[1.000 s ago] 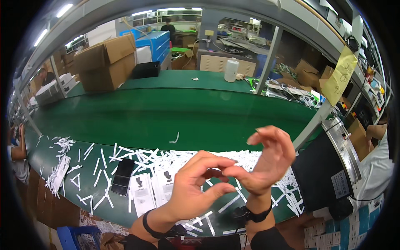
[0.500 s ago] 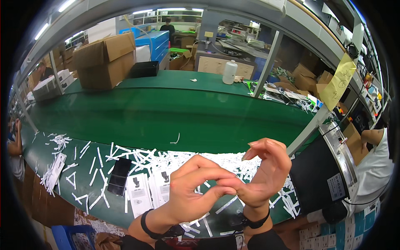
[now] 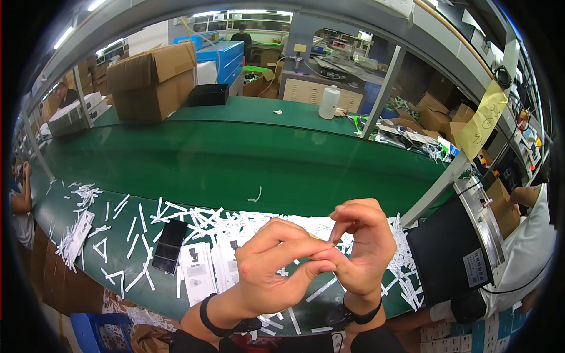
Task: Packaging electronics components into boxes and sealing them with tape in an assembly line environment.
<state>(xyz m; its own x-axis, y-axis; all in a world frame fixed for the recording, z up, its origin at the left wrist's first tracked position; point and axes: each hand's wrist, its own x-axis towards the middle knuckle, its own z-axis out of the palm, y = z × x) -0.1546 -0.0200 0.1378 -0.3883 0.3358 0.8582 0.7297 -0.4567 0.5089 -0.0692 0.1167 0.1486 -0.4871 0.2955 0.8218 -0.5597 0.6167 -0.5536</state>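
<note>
My left hand (image 3: 281,267) is raised over the near edge of the bench, its thumb and fingers closed in a pinch against the right thumb. Beside it, my right hand (image 3: 366,253) curls its fingers over so that the tips come down close to the left fingertips. Whatever the two hands pinch, if anything, is too small or hidden to make out. Beneath them lies a heap of narrow white paper strips (image 3: 306,223). Printed white leaflets (image 3: 199,272) lie left of my left wrist, partly covered by it. A black phone (image 3: 169,246) rests next to them.
Along the green bench runs a belt (image 3: 235,159). Scattered strips and a white bundle (image 3: 75,238) lie at the left. Opposite stand a cardboard box (image 3: 152,82), a black tray (image 3: 209,95) and a white bottle (image 3: 329,102). A black panel (image 3: 450,256) and another person's arm are at right.
My right fingers have bent down and inward toward the left fingertips, narrowing the gap. My left hand keeps its pinch almost in place. The view has shifted slightly.
</note>
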